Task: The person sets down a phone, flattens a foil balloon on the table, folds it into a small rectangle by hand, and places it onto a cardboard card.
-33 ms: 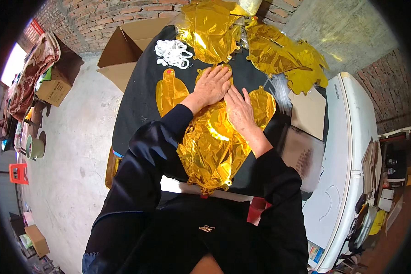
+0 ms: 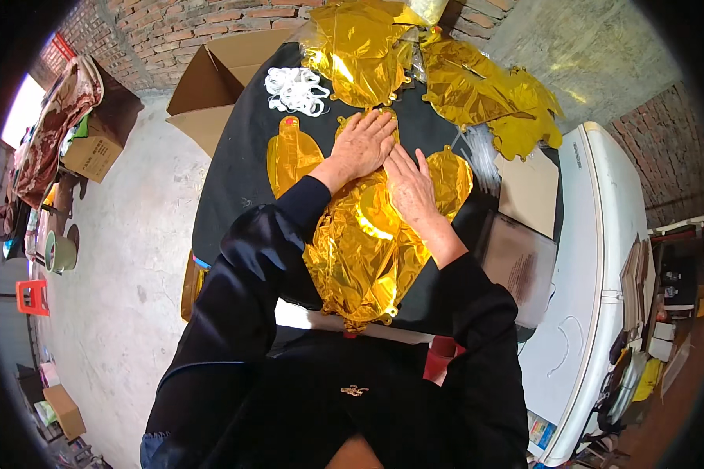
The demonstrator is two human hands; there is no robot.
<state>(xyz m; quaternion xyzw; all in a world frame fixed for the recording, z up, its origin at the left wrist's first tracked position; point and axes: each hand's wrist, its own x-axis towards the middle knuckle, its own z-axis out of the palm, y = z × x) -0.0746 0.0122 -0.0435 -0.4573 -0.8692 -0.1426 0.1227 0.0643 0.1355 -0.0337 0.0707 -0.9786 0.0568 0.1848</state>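
Note:
A crumpled gold foil balloon [image 2: 360,258] lies flat on a table under a black cloth [image 2: 227,187], right in front of me. My left hand [image 2: 364,144] rests palm down on the balloon's far end, fingers stretched out. My right hand [image 2: 411,187] lies flat beside it, slightly nearer, also pressing on the foil. Neither hand grips anything. A smaller gold foil piece [image 2: 289,156] lies just left of my left wrist. Dark sleeves cover both forearms.
More gold foil balloons [image 2: 477,86] are heaped at the table's far end, next to a pile of white plastic pieces [image 2: 296,87]. An open cardboard box [image 2: 211,78] stands far left. Cardboard sheets [image 2: 528,187] and a white appliance [image 2: 594,258] are on the right. A red stool [image 2: 31,297] stands on the concrete floor.

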